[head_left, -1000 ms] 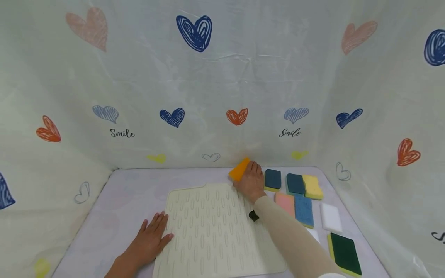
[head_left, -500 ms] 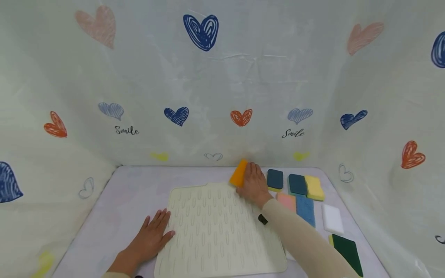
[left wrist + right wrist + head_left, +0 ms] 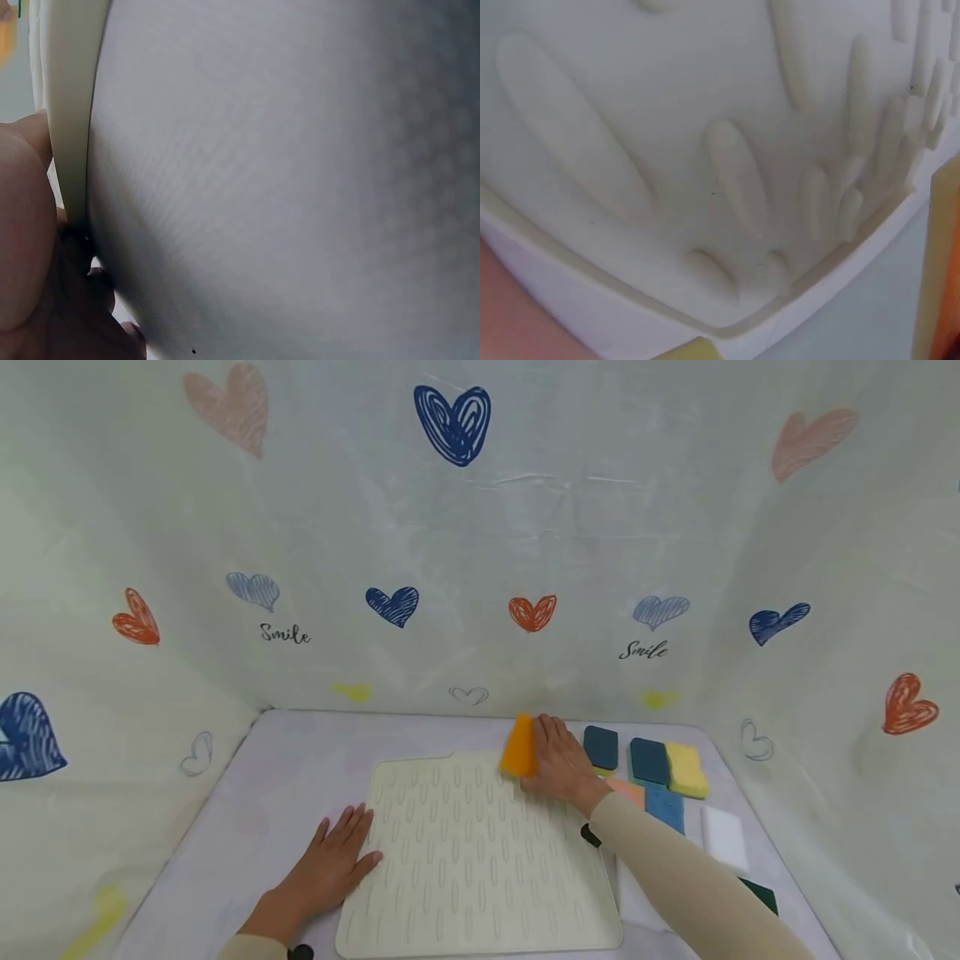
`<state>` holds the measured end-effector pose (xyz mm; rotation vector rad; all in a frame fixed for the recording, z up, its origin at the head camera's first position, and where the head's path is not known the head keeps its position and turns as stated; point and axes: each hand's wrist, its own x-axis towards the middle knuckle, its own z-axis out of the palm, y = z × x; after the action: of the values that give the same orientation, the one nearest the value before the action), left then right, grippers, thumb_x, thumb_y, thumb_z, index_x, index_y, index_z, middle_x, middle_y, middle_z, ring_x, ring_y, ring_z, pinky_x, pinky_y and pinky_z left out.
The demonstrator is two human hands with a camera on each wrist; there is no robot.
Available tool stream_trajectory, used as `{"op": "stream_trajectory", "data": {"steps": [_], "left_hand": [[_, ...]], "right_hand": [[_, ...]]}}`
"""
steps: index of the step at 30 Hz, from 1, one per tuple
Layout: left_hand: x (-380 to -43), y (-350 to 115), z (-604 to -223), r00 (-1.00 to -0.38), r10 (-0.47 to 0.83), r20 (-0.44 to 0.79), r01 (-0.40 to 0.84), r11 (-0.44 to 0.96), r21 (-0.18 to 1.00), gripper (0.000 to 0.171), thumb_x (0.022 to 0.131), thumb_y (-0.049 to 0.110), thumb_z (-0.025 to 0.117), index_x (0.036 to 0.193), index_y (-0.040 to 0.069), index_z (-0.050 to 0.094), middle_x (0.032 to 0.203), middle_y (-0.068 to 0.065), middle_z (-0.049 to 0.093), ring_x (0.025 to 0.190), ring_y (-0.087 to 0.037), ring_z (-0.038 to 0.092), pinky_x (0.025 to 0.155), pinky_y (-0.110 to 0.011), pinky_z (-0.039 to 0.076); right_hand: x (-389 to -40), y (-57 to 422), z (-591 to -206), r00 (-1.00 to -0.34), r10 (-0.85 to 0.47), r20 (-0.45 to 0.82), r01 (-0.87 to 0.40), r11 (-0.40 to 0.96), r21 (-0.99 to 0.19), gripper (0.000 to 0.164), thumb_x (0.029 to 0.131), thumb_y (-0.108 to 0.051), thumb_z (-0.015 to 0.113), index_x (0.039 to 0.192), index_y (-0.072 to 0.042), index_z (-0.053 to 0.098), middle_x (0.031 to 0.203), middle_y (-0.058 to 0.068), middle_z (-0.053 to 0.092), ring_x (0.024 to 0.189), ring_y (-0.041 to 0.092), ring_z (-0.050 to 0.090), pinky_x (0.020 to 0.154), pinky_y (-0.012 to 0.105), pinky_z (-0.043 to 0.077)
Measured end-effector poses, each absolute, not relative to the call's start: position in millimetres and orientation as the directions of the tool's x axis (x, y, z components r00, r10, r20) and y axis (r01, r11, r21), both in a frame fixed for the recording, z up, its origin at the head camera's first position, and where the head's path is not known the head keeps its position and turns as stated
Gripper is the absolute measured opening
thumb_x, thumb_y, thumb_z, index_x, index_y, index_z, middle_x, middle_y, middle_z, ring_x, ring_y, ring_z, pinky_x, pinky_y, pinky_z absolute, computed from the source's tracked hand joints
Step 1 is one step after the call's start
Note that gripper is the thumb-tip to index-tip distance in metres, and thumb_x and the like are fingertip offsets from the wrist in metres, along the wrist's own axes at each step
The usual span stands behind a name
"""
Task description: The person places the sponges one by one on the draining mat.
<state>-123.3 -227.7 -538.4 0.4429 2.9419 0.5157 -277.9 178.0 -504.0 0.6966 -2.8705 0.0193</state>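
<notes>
A cream mat (image 3: 480, 860) with raised oval ridges lies on the table. My left hand (image 3: 327, 868) rests flat at the mat's left edge, fingers straight and thumb over the rim. The left wrist view shows part of that thumb (image 3: 37, 135) beside the mat's pale edge (image 3: 73, 105). At the mat's far right, my right hand (image 3: 558, 764) holds an orange sponge (image 3: 519, 746), which overlaps the mat's far edge. In the right wrist view, the ridged mat (image 3: 667, 172) fills most of the picture, and the sponge (image 3: 949, 285) shows at the right side.
Right of the mat lie several sponges: dark blue ones (image 3: 601, 747), a yellow one (image 3: 686, 768), a blue one (image 3: 664, 808) and a white block (image 3: 724, 837). My right sleeve (image 3: 675, 877) partly hides a dark green sponge (image 3: 763, 893). A heart-patterned curtain (image 3: 465, 535) surrounds the table.
My right hand and the orange sponge have come slightly nearer me, onto the mat's far edge; the sponge has turned steeper. The left hand stays at the mat's edge while the head view shifts.
</notes>
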Motion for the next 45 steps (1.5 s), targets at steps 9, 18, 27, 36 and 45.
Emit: {"op": "stream_trajectory", "data": {"steps": [9, 18, 27, 36, 45], "left_hand": [[-123, -231, -537, -0.947, 0.310, -0.086, 0.269, 0.909, 0.317, 0.077, 0.109, 0.050, 0.052, 0.160, -0.006, 0.037, 0.168, -0.026, 0.033, 0.158, -0.047, 0.027, 0.124, -0.071, 0.021], [-128, -234, -536, -0.937, 0.348, -0.022, 0.330, 0.905, 0.267, 0.079, 0.108, 0.053, 0.052, 0.159, -0.007, 0.039, 0.168, -0.026, 0.035, 0.156, -0.047, 0.033, 0.123, -0.068, 0.028], [-128, -233, -531, -0.933, 0.352, -0.076, 0.323, 0.910, 0.259, 0.078, 0.109, 0.051, 0.052, 0.161, -0.005, 0.036, 0.169, -0.025, 0.033, 0.157, -0.046, 0.030, 0.124, -0.069, 0.026], [-127, -229, -526, -0.932, 0.326, -0.155, 0.282, 0.925, 0.253, 0.080, 0.109, 0.052, 0.050, 0.164, -0.002, 0.030, 0.172, -0.021, 0.028, 0.160, -0.042, 0.025, 0.128, -0.066, 0.020], [-127, -231, -529, -0.932, 0.325, -0.161, 0.280, 0.927, 0.247, 0.081, 0.109, 0.053, 0.049, 0.165, -0.001, 0.028, 0.173, -0.020, 0.027, 0.161, -0.041, 0.024, 0.128, -0.066, 0.018]], "right_hand": [[-265, 162, -496, -0.801, -0.582, 0.140, -0.571, 0.813, 0.115, 0.103, 0.084, -0.058, 0.070, 0.157, 0.004, 0.031, 0.158, 0.024, 0.039, 0.143, 0.040, 0.044, 0.122, 0.048, 0.041], [-259, 140, -487, -0.777, -0.618, 0.117, -0.610, 0.786, 0.104, 0.103, 0.086, -0.056, 0.069, 0.160, 0.003, 0.029, 0.161, 0.021, 0.038, 0.146, 0.037, 0.041, 0.123, 0.048, 0.040], [-256, 94, -487, -0.740, -0.671, 0.050, -0.669, 0.741, 0.055, 0.103, 0.089, -0.057, 0.068, 0.164, 0.000, 0.026, 0.167, 0.017, 0.034, 0.153, 0.034, 0.035, 0.129, 0.045, 0.030], [-253, 41, -496, -0.691, -0.722, -0.035, -0.723, 0.688, 0.066, 0.102, 0.093, -0.062, 0.059, 0.167, -0.003, 0.024, 0.172, 0.013, 0.030, 0.158, 0.029, 0.030, 0.132, 0.038, 0.025], [-250, 6, -502, -0.674, -0.737, -0.059, -0.739, 0.672, 0.054, 0.099, 0.094, -0.066, 0.058, 0.166, -0.005, 0.028, 0.171, 0.011, 0.034, 0.157, 0.027, 0.035, 0.129, 0.038, 0.032]]}}
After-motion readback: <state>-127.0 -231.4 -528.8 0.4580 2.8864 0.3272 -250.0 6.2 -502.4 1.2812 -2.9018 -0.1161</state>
